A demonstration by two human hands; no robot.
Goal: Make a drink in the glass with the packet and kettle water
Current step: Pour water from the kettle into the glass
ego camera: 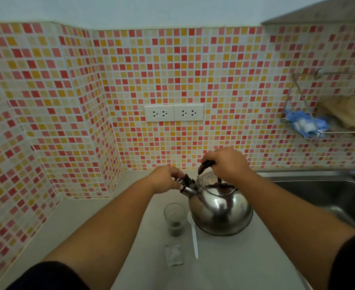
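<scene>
A shiny steel kettle [220, 208] stands on the pale counter [224, 268]. My right hand [227, 163] grips its black handle from above. My left hand [166, 178] pinches the black cap on the spout at the kettle's left. Just left of the kettle stands a clear glass [174, 219] with brownish powder at the bottom. A small opened packet [174, 254] lies flat in front of the glass. A white plastic spoon [194, 237] lies between glass and kettle, its bowl tucked by the kettle's base.
A steel sink [323, 191] sits to the right, with a tap at its far edge. A wire rack [318, 130] with a blue cloth hangs on the tiled wall. Two double wall sockets [174, 112] are behind the kettle. The tiled wall juts out at left.
</scene>
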